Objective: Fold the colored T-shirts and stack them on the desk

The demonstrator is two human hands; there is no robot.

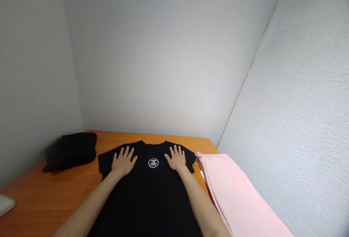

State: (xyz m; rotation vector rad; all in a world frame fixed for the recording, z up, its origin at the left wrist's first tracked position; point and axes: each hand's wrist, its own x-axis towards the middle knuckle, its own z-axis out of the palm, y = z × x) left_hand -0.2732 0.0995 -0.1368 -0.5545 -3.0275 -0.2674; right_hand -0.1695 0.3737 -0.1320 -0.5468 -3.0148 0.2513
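A black T-shirt [149, 200] lies spread out on the wooden table, its neckline toward the far edge and both short sleeves out to the sides. A round white-and-black logo [153, 163] sits on the upper chest. My left hand [123, 162] rests flat on the shirt near the left shoulder, fingers spread. On the other side of the logo, my right hand [176, 159] presses flat near the right shoulder with its fingers apart. Neither hand grips the cloth. The shirt's lower end runs out of view at the bottom.
Dark folded cloth [71, 151] lies at the table's back left. Pink fabric [234, 189] covers the right side, close to the shirt's right sleeve. A white object [5, 205] shows at the left edge. Walls border the wooden table [62, 193] at the back and right.
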